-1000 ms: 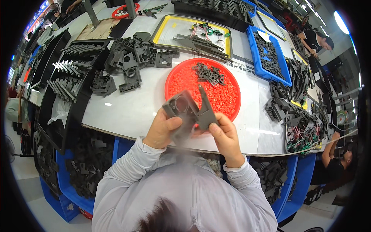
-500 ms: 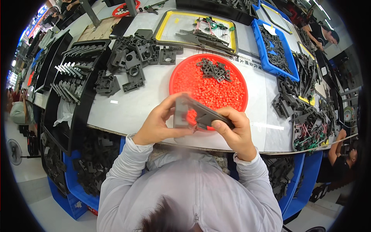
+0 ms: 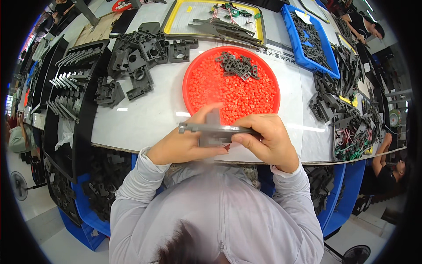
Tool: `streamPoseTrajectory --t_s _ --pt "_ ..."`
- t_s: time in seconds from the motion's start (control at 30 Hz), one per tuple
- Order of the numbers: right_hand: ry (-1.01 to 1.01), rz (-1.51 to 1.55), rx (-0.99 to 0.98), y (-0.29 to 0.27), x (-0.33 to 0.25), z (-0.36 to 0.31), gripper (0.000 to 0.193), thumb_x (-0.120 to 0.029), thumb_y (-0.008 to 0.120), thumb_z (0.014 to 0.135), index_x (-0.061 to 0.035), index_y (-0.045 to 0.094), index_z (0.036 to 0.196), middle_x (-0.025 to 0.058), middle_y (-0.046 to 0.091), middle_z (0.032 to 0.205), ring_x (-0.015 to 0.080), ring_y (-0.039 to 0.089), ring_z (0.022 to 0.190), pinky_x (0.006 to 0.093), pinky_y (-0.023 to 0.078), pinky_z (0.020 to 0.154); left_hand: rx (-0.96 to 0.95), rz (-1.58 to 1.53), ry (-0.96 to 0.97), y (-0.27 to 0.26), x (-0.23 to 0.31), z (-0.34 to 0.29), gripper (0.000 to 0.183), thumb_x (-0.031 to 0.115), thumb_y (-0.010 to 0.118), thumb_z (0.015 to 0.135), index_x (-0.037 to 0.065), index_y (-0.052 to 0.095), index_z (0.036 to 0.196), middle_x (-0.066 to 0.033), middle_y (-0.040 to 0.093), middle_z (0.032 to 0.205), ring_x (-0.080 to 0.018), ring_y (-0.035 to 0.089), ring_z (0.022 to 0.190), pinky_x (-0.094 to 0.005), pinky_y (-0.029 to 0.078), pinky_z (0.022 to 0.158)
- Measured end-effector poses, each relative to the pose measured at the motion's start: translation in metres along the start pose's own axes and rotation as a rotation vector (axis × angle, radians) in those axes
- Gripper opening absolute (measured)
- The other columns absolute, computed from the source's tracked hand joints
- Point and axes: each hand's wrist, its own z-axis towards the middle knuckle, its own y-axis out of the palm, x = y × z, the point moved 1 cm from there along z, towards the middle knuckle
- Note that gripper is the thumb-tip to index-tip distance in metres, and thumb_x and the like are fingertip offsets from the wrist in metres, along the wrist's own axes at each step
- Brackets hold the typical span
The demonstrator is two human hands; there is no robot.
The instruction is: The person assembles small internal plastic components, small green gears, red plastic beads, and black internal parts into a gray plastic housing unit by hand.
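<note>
Between both hands I hold a dark grey plastic part (image 3: 206, 128), seen nearly edge-on and a little blurred. My left hand (image 3: 182, 143) grips its left end, the thumb below and the index finger raised behind it. My right hand (image 3: 270, 141) pinches the narrower right end between thumb and fingers. Just beyond the hands stands a round red tray (image 3: 188, 88) full of small red plastic caps (image 3: 206, 79). A little heap of small black plastic pieces (image 3: 239, 66) lies on the caps. Whether a cap sits inside the held part cannot be made out.
Grey moulded housings (image 3: 140, 57) are heaped left of the tray, beside a black bin (image 3: 88, 127) of slim parts. Right lie a blue crate (image 3: 332, 72) and piled parts with wires (image 3: 349, 143). A yellow-rimmed tray (image 3: 169, 20) stands behind. Other people work at the right edge.
The grey part has turned from showing its broad face to nearly edge-on, and the red inside it is now hidden. Both hands still hold it. The whole view has shifted slightly.
</note>
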Motion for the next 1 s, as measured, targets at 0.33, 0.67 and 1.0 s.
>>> streamPoseTrajectory --t_s 0.33,0.67,1.0 --pt "-0.121 -0.103 0.034 0.005 -0.002 0.002 0.016 -0.011 0.069 0.073 -0.0001 0.06 0.082 0.0097 0.06 0.063 0.023 0.058 0.052 0.0296 0.044 0.049 0.008 0.201 -0.025 -0.002 0.008 0.01 0.075 0.028 0.077 0.071 0.0 0.032 0.125 -0.0109 0.046 0.108 -0.0193 0.05 0.099 -0.0317 0.042 0.084" --pt "0.226 0.466 -0.028 -0.027 0.023 0.007 0.021 -0.017 0.06 0.082 -0.0022 0.063 0.096 0.0131 0.065 0.076 0.022 0.062 0.065 0.0294 0.048 0.061 0.16 -0.376 -0.015 -0.001 -0.009 -0.005 0.07 0.024 0.073 0.074 0.003 0.032 0.127 -0.0108 0.042 0.12 -0.021 0.046 0.109 -0.0336 0.04 0.089" --pt "0.045 -0.591 0.218 -0.005 0.132 0.038 0.014 -0.015 0.067 0.07 -0.0061 0.065 0.081 0.0085 0.057 0.077 0.0262 0.054 0.079 0.0359 0.045 0.071 0.382 -0.822 0.007 0.001 -0.014 -0.017 0.068 0.042 0.069 0.07 0.001 0.042 0.118 -0.0091 0.049 0.088 -0.0207 0.055 0.082 -0.0372 0.048 0.076"
